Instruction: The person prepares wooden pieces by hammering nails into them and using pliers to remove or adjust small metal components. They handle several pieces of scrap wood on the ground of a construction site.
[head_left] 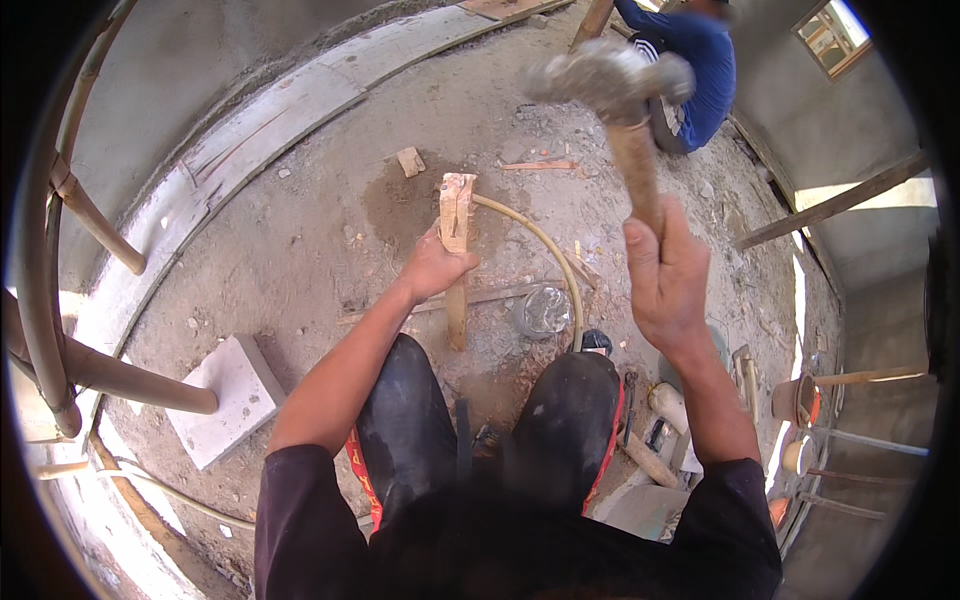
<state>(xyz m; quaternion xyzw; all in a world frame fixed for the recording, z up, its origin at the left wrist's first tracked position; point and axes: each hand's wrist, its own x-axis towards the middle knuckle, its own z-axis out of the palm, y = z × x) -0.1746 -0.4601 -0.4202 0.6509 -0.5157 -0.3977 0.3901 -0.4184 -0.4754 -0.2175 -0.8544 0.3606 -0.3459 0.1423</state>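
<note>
My left hand is closed round an upright piece of wood, whose top end looks split and frayed. The lower part of that wood shows below my fingers, near my left knee. Raised at the right, my right hand grips the wooden handle of a hammer. The hammer's metal head is up and away from the wood, slightly smeared by motion. Between my knees and the wood, a clear plastic container sits on the ground. A yellowish hose curves past it.
A pale block lies at my left, with bamboo poles leaning over it. Another person in a blue top crouches at the far right. Long-handled tools lie along the right wall. Wood scraps and rubble are scattered on the dirt floor.
</note>
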